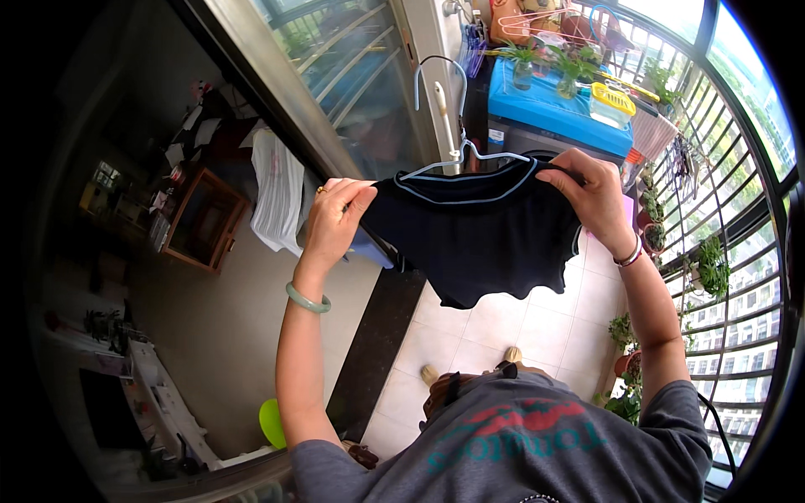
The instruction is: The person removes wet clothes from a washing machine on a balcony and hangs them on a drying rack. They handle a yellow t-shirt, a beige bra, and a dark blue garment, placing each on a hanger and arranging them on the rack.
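Note:
A small black top (490, 239) with a wavy hem hangs in front of me on a light-blue clothes hanger (466, 138). The hanger's hook rises above the neckline, and its shoulders run inside the top. My left hand (337, 216) pinches the top's left shoulder between thumb and fingers. At the right shoulder, my right hand (591, 197) has the cloth gripped between thumb and bent fingers. A green bangle (308, 298) circles my left wrist. What the hanger's hook rests on, if anything, I cannot tell.
A blue-topped cabinet (537, 105) at the far right bears plants in jars and a yellow-lidded container (612, 102). Barred windows with potted plants (711, 267) line the right. A sliding glass door (340, 75) and dark threshold (377, 352) lie left; white cloths (277, 191) hang beyond.

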### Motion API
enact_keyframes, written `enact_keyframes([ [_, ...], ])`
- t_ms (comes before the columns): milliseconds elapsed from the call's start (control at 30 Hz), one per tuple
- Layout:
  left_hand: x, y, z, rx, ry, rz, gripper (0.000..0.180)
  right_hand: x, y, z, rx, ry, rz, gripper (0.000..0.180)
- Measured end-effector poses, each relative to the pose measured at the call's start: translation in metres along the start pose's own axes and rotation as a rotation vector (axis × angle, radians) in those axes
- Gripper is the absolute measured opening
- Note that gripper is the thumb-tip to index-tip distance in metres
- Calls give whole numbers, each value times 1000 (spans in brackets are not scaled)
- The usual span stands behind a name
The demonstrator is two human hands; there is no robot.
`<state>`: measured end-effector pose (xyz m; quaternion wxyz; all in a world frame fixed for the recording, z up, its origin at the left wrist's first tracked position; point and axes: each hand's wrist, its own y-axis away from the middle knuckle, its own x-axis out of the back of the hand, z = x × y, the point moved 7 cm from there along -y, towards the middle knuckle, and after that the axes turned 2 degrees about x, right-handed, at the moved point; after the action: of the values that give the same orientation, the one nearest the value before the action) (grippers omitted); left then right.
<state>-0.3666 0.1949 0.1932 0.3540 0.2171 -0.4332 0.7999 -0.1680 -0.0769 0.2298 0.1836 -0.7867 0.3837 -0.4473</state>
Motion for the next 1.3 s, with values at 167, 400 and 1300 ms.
enact_keyframes([
  [167,54,16,-31,-20,-19,61,19,-78,-20,-49,4,-70,-25,20],
  [400,161,42,-151,105,25,168,16,-186,-42,-121,297,-15,-145,12],
  [1300,377,118,-546,409,-658,97,14,-679,-184,-204,366,-358,-562,14],
])
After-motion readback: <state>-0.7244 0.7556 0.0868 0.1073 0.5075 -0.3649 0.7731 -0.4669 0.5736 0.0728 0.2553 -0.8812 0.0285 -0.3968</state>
